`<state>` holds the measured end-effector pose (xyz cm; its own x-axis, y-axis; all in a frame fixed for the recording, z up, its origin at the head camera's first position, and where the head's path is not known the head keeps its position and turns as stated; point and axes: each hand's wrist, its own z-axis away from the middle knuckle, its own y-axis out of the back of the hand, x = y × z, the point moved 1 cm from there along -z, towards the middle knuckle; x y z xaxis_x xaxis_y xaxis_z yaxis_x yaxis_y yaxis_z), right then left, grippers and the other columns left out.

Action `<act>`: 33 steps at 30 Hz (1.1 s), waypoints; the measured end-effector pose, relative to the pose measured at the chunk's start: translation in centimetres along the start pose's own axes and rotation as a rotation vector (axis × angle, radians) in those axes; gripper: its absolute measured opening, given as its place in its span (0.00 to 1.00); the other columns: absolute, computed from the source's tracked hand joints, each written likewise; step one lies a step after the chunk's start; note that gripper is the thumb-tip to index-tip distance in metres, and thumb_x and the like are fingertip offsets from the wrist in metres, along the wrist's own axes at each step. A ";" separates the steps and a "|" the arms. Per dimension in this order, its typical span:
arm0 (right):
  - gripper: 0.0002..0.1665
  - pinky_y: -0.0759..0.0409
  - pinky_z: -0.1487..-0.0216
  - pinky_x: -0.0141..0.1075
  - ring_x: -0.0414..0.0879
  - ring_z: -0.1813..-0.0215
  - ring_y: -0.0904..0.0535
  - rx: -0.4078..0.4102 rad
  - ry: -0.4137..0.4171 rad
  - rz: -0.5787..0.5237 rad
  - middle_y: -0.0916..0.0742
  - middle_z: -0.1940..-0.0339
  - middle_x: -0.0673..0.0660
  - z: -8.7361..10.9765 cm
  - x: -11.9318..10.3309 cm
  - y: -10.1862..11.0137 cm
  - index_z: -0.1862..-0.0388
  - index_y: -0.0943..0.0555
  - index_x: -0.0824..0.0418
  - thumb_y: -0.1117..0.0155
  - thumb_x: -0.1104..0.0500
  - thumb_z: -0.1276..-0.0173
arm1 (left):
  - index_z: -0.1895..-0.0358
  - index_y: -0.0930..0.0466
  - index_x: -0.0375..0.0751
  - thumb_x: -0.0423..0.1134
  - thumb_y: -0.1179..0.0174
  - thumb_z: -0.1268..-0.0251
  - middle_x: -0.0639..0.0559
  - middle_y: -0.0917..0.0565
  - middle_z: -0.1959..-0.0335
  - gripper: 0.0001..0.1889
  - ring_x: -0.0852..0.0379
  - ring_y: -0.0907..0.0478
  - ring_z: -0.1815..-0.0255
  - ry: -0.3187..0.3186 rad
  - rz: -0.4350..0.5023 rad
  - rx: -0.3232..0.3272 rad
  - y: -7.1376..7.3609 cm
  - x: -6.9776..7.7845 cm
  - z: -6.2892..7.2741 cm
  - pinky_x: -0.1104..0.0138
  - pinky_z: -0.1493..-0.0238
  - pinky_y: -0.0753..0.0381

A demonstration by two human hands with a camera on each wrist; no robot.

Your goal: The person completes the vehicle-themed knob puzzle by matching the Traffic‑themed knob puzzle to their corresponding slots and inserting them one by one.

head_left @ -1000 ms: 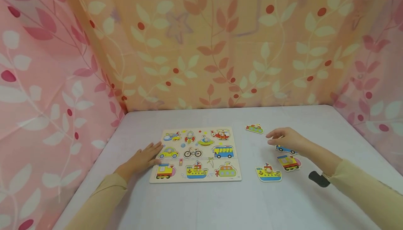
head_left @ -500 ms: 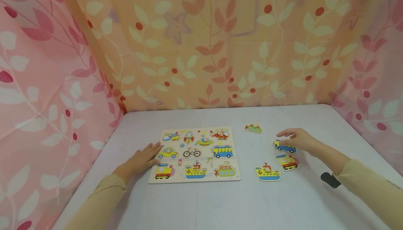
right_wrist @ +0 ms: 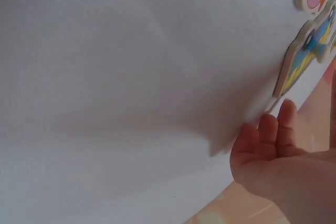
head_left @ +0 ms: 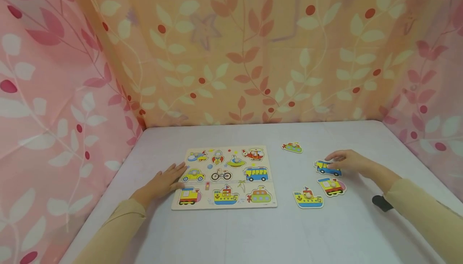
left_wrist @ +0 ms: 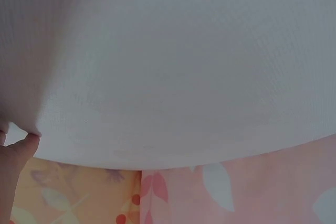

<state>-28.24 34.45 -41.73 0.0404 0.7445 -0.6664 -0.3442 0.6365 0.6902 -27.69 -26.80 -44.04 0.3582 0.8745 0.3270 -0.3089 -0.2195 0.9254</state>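
Note:
My left hand (head_left: 162, 181) lies with extended fingers at the left edge of a wooden peg puzzle board (head_left: 225, 207) printed with vehicles. In the left wrist view, part of that hand (left_wrist: 18, 156) shows at the lower left. A blue and yellow bus piece (head_left: 327, 169) lies right of the board. Over its right end hovers my right hand (head_left: 351, 163), thumb and forefinger near its knob. From the right wrist, the bus piece (right_wrist: 302, 59) has its knob (right_wrist: 321, 52) bare, and loosely bent fingers (right_wrist: 269, 135) sit apart from it.
Around the bus lie a train piece (head_left: 332, 186), a ship piece (head_left: 308, 198) and a submarine piece (head_left: 292, 148), each with a knob. A black object (head_left: 382, 203) shows by the right sleeve. Patterned curtains (head_left: 253, 55) enclose the white table (head_left: 231, 236) at back and sides.
My right hand has moved right and slightly down, from left of the bus piece to its right end, uncovering most of it. My left hand stays at the board.

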 end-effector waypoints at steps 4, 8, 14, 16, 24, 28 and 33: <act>0.28 0.37 0.41 0.67 0.69 0.40 0.33 -0.037 0.007 0.004 0.24 0.41 0.73 -0.5 0.8 0.2 0.45 0.21 0.68 0.31 0.50 0.36 | 0.23 0.48 0.40 0.59 0.48 0.31 0.41 0.49 0.22 0.41 0.33 0.59 0.24 0.000 0.017 0.002 -0.1 0.2 -0.1 0.30 0.35 0.60; 0.25 0.36 0.40 0.65 0.66 0.41 0.32 -0.062 0.002 -0.008 0.22 0.43 0.70 -0.9 1.6 0.2 0.46 0.20 0.68 0.30 0.52 0.37 | 0.23 0.48 0.39 0.60 0.48 0.31 0.41 0.49 0.22 0.41 0.32 0.59 0.24 -0.007 0.020 -0.003 -0.1 0.2 -0.1 0.29 0.36 0.60; 0.23 0.35 0.41 0.62 0.63 0.43 0.29 -0.058 0.016 -0.011 0.19 0.47 0.66 -1.1 1.6 0.1 0.49 0.19 0.68 0.30 0.54 0.37 | 0.24 0.47 0.39 0.60 0.48 0.31 0.41 0.49 0.22 0.41 0.32 0.59 0.24 -0.009 0.009 0.000 -0.2 0.0 -0.1 0.29 0.36 0.59; 0.22 0.35 0.41 0.62 0.62 0.44 0.29 -0.054 0.007 -0.003 0.18 0.47 0.66 -1.2 1.4 0.1 0.50 0.18 0.67 0.30 0.54 0.37 | 0.24 0.47 0.39 0.61 0.49 0.31 0.40 0.49 0.23 0.41 0.32 0.59 0.24 -0.009 0.002 0.003 -0.2 -0.1 -0.2 0.28 0.37 0.59; 0.21 0.35 0.40 0.62 0.59 0.46 0.28 -0.053 -0.072 0.009 0.17 0.51 0.62 -1.5 1.3 0.2 0.53 0.17 0.65 0.30 0.51 0.37 | 0.24 0.47 0.39 0.61 0.49 0.31 0.40 0.49 0.22 0.41 0.32 0.59 0.24 -0.013 0.005 0.013 -0.1 -0.4 -0.3 0.28 0.37 0.60; 0.17 0.35 0.41 0.61 0.58 0.47 0.28 -0.057 -0.075 0.007 0.17 0.53 0.60 -1.4 1.2 0.2 0.55 0.16 0.64 0.31 0.53 0.36 | 0.24 0.47 0.39 0.61 0.49 0.31 0.40 0.49 0.22 0.41 0.32 0.59 0.24 -0.008 0.009 0.007 -0.2 -0.3 -0.2 0.28 0.36 0.60; 0.17 0.36 0.41 0.61 0.59 0.47 0.30 -0.066 -0.073 -0.011 0.18 0.52 0.61 -1.3 0.9 0.1 0.55 0.17 0.65 0.32 0.52 0.35 | 0.24 0.47 0.39 0.60 0.49 0.31 0.40 0.49 0.22 0.41 0.32 0.59 0.24 -0.007 0.012 0.012 -0.1 -0.1 0.0 0.28 0.36 0.60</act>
<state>-29.50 34.94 -42.63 0.1123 0.7521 -0.6494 -0.4041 0.6317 0.6616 -27.71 -26.88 -44.20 0.3607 0.8688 0.3393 -0.3023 -0.2352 0.9237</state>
